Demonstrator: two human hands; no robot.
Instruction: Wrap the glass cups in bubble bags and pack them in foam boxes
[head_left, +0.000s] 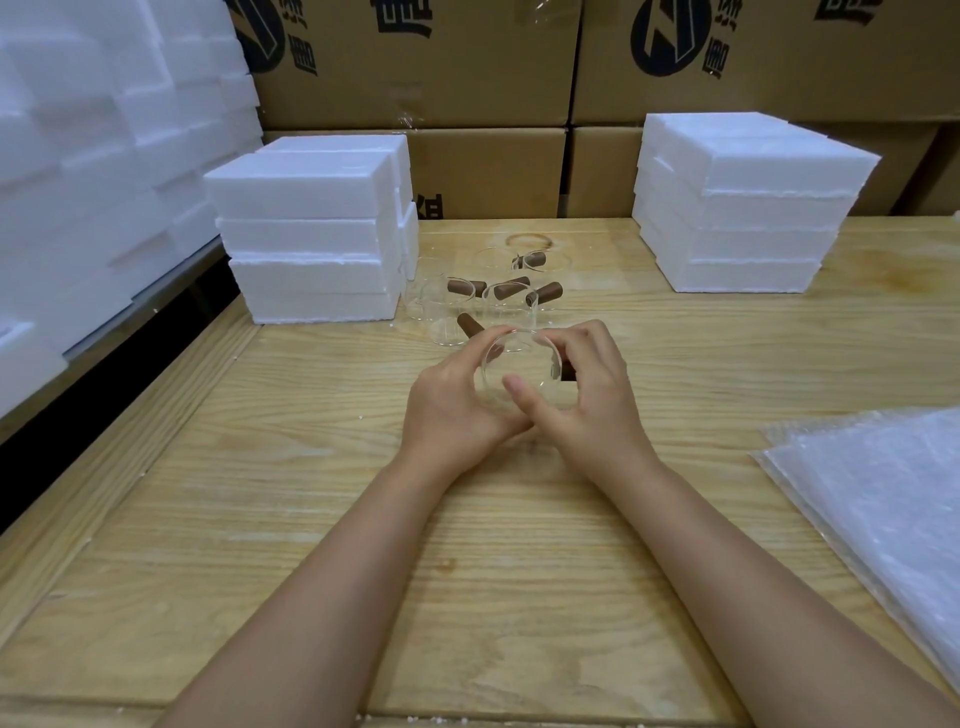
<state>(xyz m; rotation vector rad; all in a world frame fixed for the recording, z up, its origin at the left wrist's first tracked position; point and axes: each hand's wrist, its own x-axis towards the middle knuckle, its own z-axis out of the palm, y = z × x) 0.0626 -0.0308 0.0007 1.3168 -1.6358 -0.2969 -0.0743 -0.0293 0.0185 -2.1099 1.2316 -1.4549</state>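
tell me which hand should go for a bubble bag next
Right, probably. The bubble bags lie on the right side of the table, nearest the right hand. The left hand also grips the glass cup and could likely hold it alone.

I'm seeing right hand (587, 400) covering most of brown handle (566, 373) on glass cup (519, 364). Left hand (457, 400) wrapping other side, hiding cup's lower wall. Loose cups (483, 296) at 12 o'clock from hands blurring into table (311, 467); I'm not managing count. Bubble bags (883, 509) at 4 o'clock running off right edge. Foam pile (78, 182) at 10 o'clock getting cut by left edge. Cartons (415, 62) at 12 o'clock losing print to top edge.
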